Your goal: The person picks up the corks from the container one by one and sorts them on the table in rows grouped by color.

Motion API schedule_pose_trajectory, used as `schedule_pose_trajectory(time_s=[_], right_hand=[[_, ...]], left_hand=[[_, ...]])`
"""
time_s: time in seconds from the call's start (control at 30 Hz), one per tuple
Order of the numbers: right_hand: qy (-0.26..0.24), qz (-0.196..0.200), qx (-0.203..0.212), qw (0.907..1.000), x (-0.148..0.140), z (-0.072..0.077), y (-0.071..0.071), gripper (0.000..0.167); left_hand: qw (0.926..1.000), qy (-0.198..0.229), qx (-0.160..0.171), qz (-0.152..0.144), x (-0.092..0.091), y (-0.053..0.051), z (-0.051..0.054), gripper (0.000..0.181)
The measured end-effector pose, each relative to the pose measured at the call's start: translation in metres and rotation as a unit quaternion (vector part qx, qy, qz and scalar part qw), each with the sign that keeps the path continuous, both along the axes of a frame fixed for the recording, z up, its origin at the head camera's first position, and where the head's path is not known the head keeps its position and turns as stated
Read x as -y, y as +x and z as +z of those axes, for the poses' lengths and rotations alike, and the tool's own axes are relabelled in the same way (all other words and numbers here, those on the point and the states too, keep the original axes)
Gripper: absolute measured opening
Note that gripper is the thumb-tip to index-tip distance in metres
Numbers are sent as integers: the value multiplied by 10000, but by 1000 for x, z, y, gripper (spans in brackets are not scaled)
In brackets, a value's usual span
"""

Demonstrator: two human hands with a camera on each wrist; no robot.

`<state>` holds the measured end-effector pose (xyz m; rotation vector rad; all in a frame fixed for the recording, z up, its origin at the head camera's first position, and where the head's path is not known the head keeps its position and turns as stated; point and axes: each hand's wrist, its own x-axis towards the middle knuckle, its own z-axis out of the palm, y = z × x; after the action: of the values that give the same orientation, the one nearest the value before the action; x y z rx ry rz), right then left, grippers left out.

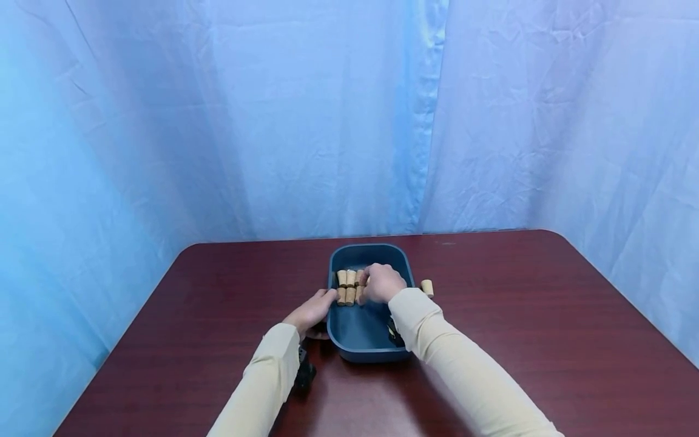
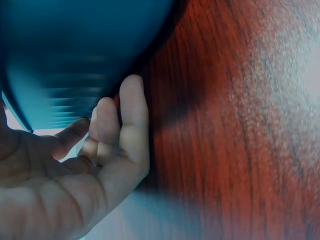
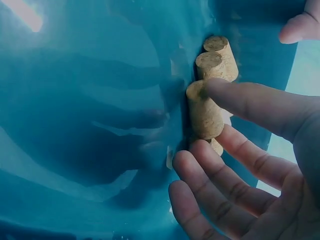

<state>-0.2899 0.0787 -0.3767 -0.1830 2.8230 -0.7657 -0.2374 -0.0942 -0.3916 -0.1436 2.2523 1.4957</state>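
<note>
One tray, one table, at least seven corks (exact total partly hidden)

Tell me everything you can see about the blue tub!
The tub is dark blue, longer than wide, with rounded corners and smooth, shiny walls, maybe plastic. It sits upright on the table, open-topped. Corks are inside in two rows. The left hand holds its left side; the right hand reaches in.
</note>
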Motion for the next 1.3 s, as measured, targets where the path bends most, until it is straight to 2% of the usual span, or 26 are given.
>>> schedule_pose_trajectory(time_s=[0.23, 0.5, 0.9, 1.13, 1.3], right_hand=[[264, 157, -164, 9994, 2, -1, 4, 22], [210, 201, -37, 9996, -1, 10, 5, 18], [172, 278, -220, 9992, -10, 44, 13, 34], [56, 295, -462, 9985, -24, 66, 18, 35], [30, 312, -542, 9980, -37, 75, 19, 38]], left_hand=[[10000, 3, -23, -28, 0, 0, 1, 64], [10000, 39, -15, -28, -1, 0, 1, 64], [10000, 21, 14, 20, -1, -3, -3, 64], [10000, 42, 0, 27, -2, -1, -1, 64], [10000, 31, -24, 65, -1, 1, -3, 64]])
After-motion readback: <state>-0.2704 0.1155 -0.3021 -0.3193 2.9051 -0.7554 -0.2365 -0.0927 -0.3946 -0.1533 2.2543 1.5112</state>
